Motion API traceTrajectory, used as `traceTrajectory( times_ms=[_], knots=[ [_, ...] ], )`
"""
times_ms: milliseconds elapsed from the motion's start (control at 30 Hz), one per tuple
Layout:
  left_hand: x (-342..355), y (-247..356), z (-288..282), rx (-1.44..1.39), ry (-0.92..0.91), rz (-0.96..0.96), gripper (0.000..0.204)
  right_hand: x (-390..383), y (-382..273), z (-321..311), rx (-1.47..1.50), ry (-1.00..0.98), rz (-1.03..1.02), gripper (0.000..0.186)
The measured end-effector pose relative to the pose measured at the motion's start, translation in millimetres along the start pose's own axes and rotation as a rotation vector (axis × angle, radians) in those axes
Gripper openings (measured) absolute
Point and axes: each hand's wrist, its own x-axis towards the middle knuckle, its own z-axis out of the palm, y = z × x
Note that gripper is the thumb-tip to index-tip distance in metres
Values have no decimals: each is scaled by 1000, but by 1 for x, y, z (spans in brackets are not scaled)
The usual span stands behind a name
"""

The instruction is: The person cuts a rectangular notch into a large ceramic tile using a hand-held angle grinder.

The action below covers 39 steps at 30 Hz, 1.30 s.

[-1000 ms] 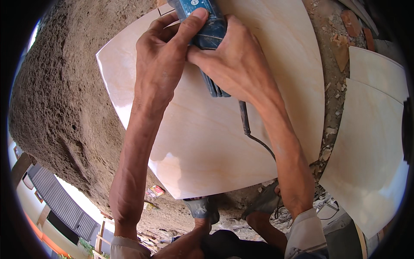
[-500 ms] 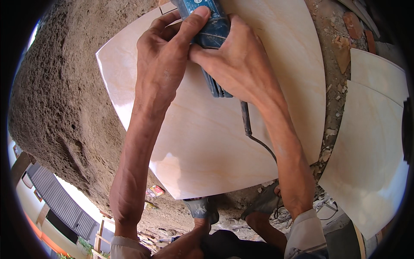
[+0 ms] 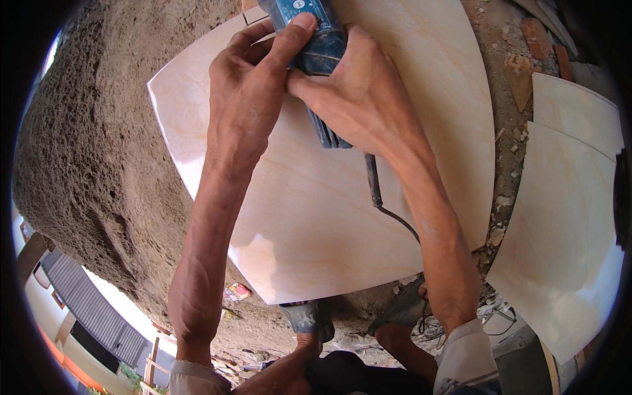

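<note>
A blue corded tile cutter (image 3: pixel 319 52) lies on a large cream, faintly veined tile (image 3: pixel 309 217) at the top of the view. Its front end runs out of the picture. My left hand (image 3: pixel 247 82) grips its left side, thumb pressed on top and fingers bent beside it. Around the right side and rear of the body, my right hand (image 3: pixel 362 92) is closed, its thumb reaching across below the left one. A black cord (image 3: pixel 374 181) leaves the rear and passes under my right forearm. Beside my left fingers, a dark straight line (image 3: pixel 253 18) marks the tile.
More cream tiles (image 3: pixel 566 217) lie at the right, past a strip of rubble (image 3: pixel 507 164). Rough brown ground (image 3: pixel 99 145) spreads at the left. My feet (image 3: pixel 309 319) are at the tile's near edge, close to a crumpled wrapper (image 3: pixel 237 291). Broken bricks (image 3: pixel 538 38) lie far right.
The tile cutter and my right hand have shifted very slightly to the left, the cord with them. Both hands keep the same grip.
</note>
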Motion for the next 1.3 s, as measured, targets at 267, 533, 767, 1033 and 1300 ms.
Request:
traceTrajectory(
  times_ms=[267, 533, 767, 1033, 1300],
  knots=[
    [-1, 2, 0, -12, -10, -23, 96, -4, -3, 0, -28, 30, -7, 70],
    [-4, 4, 0, -16, -9, -41, 96, -7, -4, -2, -16, 18, 10, 70],
    [-2, 4, 0, -24, -2, -32, 98, -4, -3, -2, -14, 10, 0, 72],
    [1, 1, -1, -14, 3, -16, 99, -2, -5, -5, -5, -16, 19, 73],
    [2, -1, 0, -33, -4, -20, 99, 1, 0, -4, -23, -23, 20, 71]
  ],
)
